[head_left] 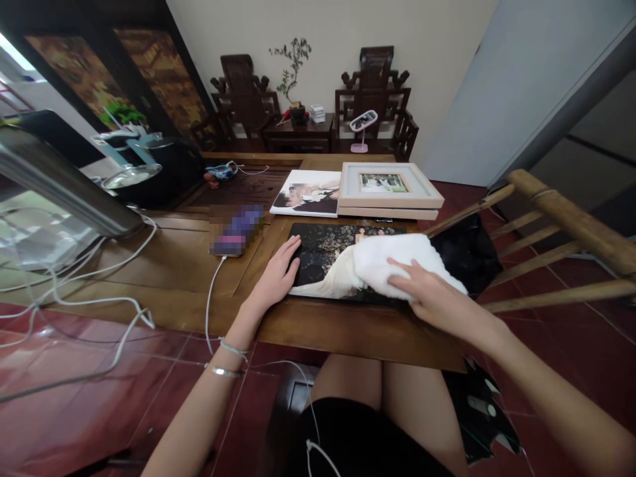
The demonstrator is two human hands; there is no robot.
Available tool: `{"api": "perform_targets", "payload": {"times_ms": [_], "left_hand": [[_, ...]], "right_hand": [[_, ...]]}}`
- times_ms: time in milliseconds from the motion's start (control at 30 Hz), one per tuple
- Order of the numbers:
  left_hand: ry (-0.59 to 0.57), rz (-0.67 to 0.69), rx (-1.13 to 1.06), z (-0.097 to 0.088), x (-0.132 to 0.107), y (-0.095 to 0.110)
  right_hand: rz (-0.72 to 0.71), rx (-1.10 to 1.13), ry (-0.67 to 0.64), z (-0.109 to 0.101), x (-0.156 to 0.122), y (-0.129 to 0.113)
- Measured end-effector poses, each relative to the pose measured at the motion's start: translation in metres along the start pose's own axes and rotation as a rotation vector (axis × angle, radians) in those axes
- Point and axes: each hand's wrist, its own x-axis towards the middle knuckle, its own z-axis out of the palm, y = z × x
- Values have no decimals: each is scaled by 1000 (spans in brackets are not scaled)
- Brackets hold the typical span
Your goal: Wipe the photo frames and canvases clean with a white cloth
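Note:
A dark photo panel (322,248) with a picture of people and a long pale dress lies flat on the wooden table (308,324). At its left edge rests my left hand (281,271), fingers stretched out and touching the edge. My right hand (417,285) presses a fluffy white cloth (392,255) onto the panel's right part, fingers spread over the fabric. The cloth hides that side of the picture and hangs past its right end.
Behind the panel lie a white photo board (308,205) and stacked light wooden frames (427,199). A phone (236,228) with a charging cable (209,298) is to the left. A metal container (74,179) and loose white cables stand further left. A wooden chair (546,205) adjoins the right side.

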Motion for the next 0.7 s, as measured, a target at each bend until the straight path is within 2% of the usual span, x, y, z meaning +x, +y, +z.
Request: {"api": "perform_targets", "payload": {"times_ms": [167,300,433,600,700], "left_hand": [[-19,8,14,1,0,-2],[-35,14,30,-1,1,-5],[-37,20,22,-1,1,-7],[-31,19,12,0,0,-5],[-28,4,24,0,0,-3]], "right_hand": [[80,-35,-2,-5,49,51],[148,-61,54,-4,69,63],[167,-66,89,4,57,47],[67,-5,73,12,2,3],[-16,47,8,11,-31,-28]]}}
